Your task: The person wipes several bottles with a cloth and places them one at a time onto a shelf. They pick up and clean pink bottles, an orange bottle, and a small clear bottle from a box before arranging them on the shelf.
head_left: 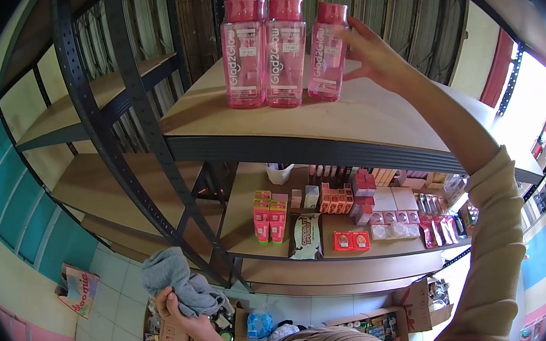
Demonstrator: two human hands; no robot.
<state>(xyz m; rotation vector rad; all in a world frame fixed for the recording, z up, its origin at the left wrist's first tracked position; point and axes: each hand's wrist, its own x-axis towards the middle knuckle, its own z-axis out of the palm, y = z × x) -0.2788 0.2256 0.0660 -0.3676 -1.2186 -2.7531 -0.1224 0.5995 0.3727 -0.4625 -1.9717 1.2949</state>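
My right hand (377, 58) reaches up to the top shelf, its fingers around the side of a pink Glad2Glow bottle (326, 57). That bottle leans slightly, its base at the shelf board. Just left of it stand two more pink bottles, a middle one (286, 57) and a left one (244, 61), both upright; another pink cap shows behind them. Low on the left, my left hand (180, 311) is closed on a crumpled grey cloth (182, 284), away from the shelves.
The top shelf (215, 120) has a dark metal front edge. Below, a shelf holds pink-green boxes (269, 217), a Chocolate packet (305, 236) and red boxes (351, 241). Dark uprights (142, 111) stand left. Cardboard boxes (170, 335) with goods sit on the tiled floor.
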